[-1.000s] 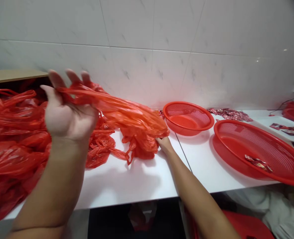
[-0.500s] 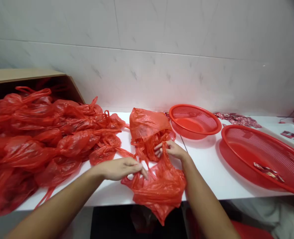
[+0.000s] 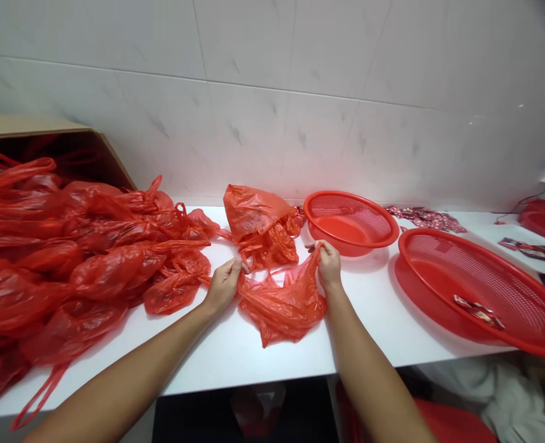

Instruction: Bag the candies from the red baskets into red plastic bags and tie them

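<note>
A thin red plastic bag (image 3: 284,307) is stretched between my two hands, its mouth spread toward the wall. My left hand (image 3: 226,284) is closed on the bag's left handle. The right handle is pinched in my right hand (image 3: 326,261). Just behind lies a crumpled bunch of red plastic bags (image 3: 258,215). To the left is a heap of filled, knotted red bags (image 3: 111,258), whose contents are hidden by the plastic.
A cardboard box (image 3: 37,126) stands behind the heap at left. On the white table (image 3: 369,320) are a round red basket (image 3: 349,246) and a larger oval red basket (image 3: 432,304) holding a wrapped packet (image 3: 479,311). Small wrapped packets (image 3: 427,218) lie along the wall.
Both hands have closed on the bag's handles and drawn it wider and up onto the table; its bottom hung over the edge before. The view has shifted slightly right.
</note>
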Demonstrator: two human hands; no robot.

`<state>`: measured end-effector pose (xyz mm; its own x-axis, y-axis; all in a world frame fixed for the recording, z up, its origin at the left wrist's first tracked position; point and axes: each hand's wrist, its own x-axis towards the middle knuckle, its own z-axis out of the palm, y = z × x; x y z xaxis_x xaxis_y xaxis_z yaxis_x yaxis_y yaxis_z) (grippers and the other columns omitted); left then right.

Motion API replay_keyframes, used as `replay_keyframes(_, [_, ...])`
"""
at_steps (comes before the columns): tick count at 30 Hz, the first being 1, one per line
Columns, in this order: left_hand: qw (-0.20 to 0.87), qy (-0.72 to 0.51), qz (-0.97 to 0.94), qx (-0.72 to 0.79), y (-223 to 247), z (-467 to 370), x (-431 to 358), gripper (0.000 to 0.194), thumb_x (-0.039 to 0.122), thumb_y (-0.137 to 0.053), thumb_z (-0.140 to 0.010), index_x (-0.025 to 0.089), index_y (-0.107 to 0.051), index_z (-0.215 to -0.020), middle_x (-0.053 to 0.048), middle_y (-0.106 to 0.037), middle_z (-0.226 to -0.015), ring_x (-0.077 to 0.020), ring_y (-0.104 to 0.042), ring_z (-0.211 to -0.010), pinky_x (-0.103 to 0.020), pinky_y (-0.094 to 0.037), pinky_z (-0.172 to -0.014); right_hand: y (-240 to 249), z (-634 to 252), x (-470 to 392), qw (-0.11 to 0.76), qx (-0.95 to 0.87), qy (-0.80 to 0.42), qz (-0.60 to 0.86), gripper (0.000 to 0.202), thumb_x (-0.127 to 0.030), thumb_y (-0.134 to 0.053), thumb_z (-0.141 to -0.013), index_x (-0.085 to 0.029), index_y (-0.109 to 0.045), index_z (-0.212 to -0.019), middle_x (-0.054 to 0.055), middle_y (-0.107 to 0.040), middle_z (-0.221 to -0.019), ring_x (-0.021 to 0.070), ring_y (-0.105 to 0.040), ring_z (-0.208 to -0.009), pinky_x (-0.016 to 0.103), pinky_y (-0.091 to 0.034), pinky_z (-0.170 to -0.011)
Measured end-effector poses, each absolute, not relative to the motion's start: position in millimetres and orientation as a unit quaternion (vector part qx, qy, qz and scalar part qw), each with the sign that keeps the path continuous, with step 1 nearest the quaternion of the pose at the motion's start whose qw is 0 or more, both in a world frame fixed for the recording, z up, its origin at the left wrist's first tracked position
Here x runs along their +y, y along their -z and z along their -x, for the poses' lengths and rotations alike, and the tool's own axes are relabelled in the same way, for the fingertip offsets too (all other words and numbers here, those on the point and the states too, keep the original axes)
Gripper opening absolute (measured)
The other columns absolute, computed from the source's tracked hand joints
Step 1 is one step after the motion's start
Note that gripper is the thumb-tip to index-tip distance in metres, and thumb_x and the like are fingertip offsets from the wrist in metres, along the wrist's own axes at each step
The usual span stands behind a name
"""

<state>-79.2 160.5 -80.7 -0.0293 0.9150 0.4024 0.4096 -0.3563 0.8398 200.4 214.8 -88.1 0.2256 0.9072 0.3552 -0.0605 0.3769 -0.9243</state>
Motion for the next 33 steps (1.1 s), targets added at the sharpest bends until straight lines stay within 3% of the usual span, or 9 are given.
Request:
replay_keyframes(5, [0.184,-0.590,-0.644,0.451,74,84,158,0.048,0.056,-0.039,-0.107,0.020,-0.064,-0.087,-0.006,-0.065,-0.093,-0.0223,-0.063,-0.093,-0.036,-0.049,-0.091,79,-204,214,0.694,-0.446,-0.419,0.380,0.052,-0.073,-0.041,-0.091,-0.026,-0.055,-0.074,0.005,-0.064,-0.076,0.0226,-0.064,-0.079,0.040,-0.052,-0.081])
replay_keyframes(9, [0.138,-0.597,-0.641,0.462,65,88,155,0.044,0.054,-0.040,-0.108,0.021,-0.065,-0.093,-0.006,-0.065,-0.094,-0.0223,-0.063,-0.092,-0.037,-0.050,-0.089,59,-218,199,0.695,-0.473,-0.434,0.324,0.058,-0.081,-0.039,-0.088,-0.028,-0.046,-0.067,-0.002,-0.040,-0.059,0.0213,-0.052,-0.063,0.040,-0.050,-0.071])
replay_keyframes(12, [0.086,-0.620,-0.651,0.430,62,92,147,0.048,0.055,-0.038,-0.108,0.022,-0.059,-0.081,-0.008,-0.064,-0.093,-0.0224,-0.063,-0.088,-0.038,-0.051,-0.085,38,-240,172,0.674,-0.554,-0.399,0.282,0.065,-0.089,-0.047,-0.080,-0.027,-0.038,-0.060,-0.005,-0.023,-0.053,0.0177,-0.035,-0.050,0.040,-0.046,-0.063])
replay_keyframes(15, [0.041,-0.614,-0.708,0.347,59,94,138,0.050,0.056,-0.038,-0.107,0.022,-0.052,-0.073,-0.010,-0.066,-0.092,-0.0237,-0.064,-0.088,-0.040,-0.053,-0.081,15,-265,133,0.585,-0.686,-0.347,0.257,0.064,-0.088,-0.063,-0.074,-0.028,-0.048,-0.057,-0.003,-0.030,-0.050,0.0178,-0.038,-0.051,0.040,-0.043,-0.061])
replay_keyframes(20, [0.011,-0.552,-0.792,0.259,55,84,127,0.033,0.047,-0.057,-0.100,0.023,-0.057,-0.077,-0.011,-0.071,-0.097,-0.0270,-0.067,-0.097,-0.047,-0.056,-0.088,-7,-288,81,0.363,-0.838,-0.180,0.365,0.052,-0.077,-0.082,-0.070,-0.029,-0.076,-0.088,0.006,-0.056,-0.078,0.0230,-0.055,-0.072,0.039,-0.047,-0.065])
replay_keyframes(23, [0.006,-0.523,-0.820,0.231,53,76,125,0.016,0.025,-0.068,-0.089,0.023,-0.058,-0.077,-0.009,-0.072,-0.106,-0.0275,-0.069,-0.102,-0.048,-0.056,-0.093,-2,-289,69,0.309,-0.852,-0.120,0.405,0.073,-0.076,-0.081,-0.071,-0.033,-0.073,-0.130,0.012,-0.064,-0.107,0.0293,-0.065,-0.098,0.043,-0.056,-0.085])
replay_keyframes(25, [0.009,-0.501,-0.838,0.214,51,73,124,0.017,0.014,-0.069,-0.082,0.022,-0.056,-0.075,-0.010,-0.072,-0.114,-0.0298,-0.068,-0.110,-0.050,-0.055,-0.098,6,-286,64,0.297,-0.854,-0.097,0.417,0.089,-0.079,-0.077,-0.073,-0.034,-0.061,-0.149,0.016,-0.059,-0.136,0.0368,-0.060,-0.126,0.052,-0.053,-0.104])
replay_keyframes(28, [0.056,-0.454,-0.867,0.199,50,71,124,0.017,0.006,-0.063,-0.076,0.021,-0.057,-0.078,-0.014,-0.068,-0.130,-0.0340,-0.063,-0.127,-0.052,-0.054,-0.104,16,-278,59,0.269,-0.856,-0.101,0.430,0.091,-0.077,-0.075,-0.076,-0.031,-0.057,-0.152,0.016,-0.042,-0.163,0.0447,-0.037,-0.152,0.063,-0.041,-0.119])
replay_keyframes(33, [0.182,-0.333,-0.904,0.196,57,67,120,0.058,0.009,-0.059,-0.078,0.024,-0.065,-0.133,-0.015,-0.040,-0.166,-0.0336,-0.061,-0.134,-0.048,-0.057,-0.106,27,-252,53,0.245,-0.848,-0.151,0.445,0.097,-0.062,-0.081,-0.080,-0.031,-0.040,-0.163,0.014,-0.027,-0.172,0.0406,-0.031,-0.157,0.059,-0.040,-0.122])
